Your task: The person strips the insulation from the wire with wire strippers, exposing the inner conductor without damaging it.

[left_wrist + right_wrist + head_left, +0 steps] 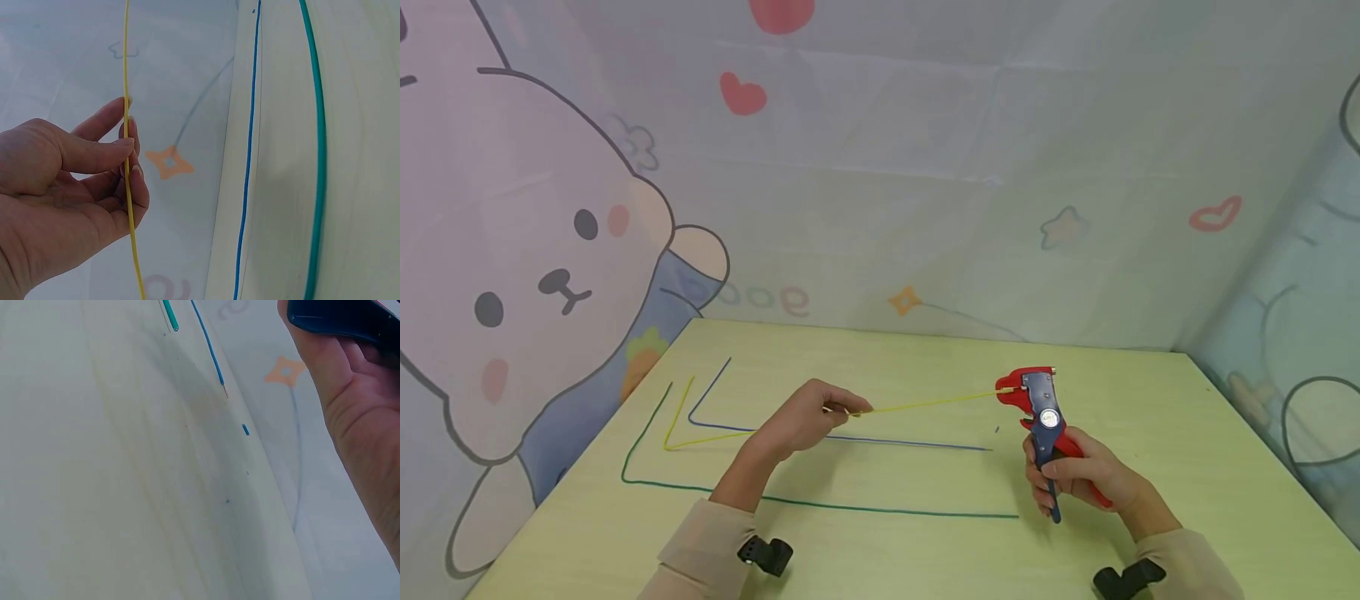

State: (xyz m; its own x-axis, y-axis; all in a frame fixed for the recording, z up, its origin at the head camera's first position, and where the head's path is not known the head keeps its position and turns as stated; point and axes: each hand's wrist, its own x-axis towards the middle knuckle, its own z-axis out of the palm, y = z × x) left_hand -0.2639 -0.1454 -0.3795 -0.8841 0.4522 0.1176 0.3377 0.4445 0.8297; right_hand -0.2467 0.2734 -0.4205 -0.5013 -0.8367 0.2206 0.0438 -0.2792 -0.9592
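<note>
My left hand [808, 417] pinches a thin yellow wire [936, 402] between thumb and fingers, above the table. From there the wire runs nearly straight to the right, its end at the red jaws of a wire stripper. That wire stripper [1045, 417] has a blue and red body and is held upright in my right hand [1093, 479], fingers round its handles. Only a dark handle [340, 317] of it shows in the right wrist view. The rest of the yellow wire trails left, bent upward at its far part.
A blue wire [910, 442] and a green wire [887, 507], both bent at the left, lie on the pale table [925, 558]. Bare metal shows at the blue wire's right end. A short blue insulation piece [245, 429] lies beyond it. A printed curtain [880, 208] hangs behind.
</note>
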